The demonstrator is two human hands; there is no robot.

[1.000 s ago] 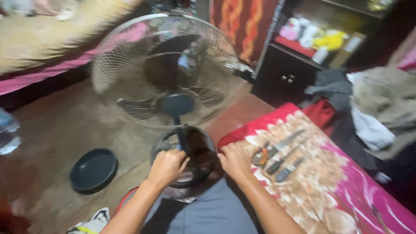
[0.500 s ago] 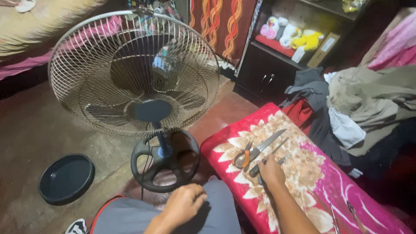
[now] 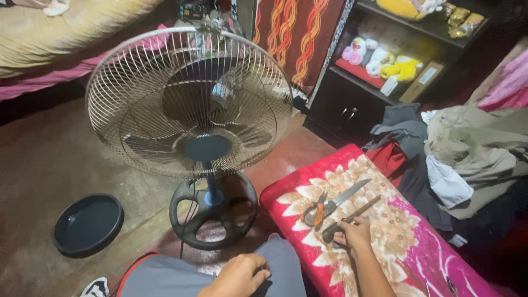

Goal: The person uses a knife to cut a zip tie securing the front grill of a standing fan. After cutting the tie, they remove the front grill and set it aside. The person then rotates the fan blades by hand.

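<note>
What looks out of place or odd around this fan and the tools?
The standing fan sits on the floor, and its wire guard looks dusty. Scissors and a dark-handled tool, gripped by the right hand, lie on a floral blanket rather than a work surface. Nothing looks spilled or broken.

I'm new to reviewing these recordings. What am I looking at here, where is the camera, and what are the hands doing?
There is no machine here: a person wears one camera on the head, looking down at their own bare hands. The right hand closes its fingers around the dark handle of a screwdriver lying on a red and pink flowered blanket. Beside it on the blanket lie orange-handled scissors and a knife. The left hand rests empty on the person's knee. In front, on the floor, stands a pedestal fan with a round black base, and to its left a black round basin.
</note>
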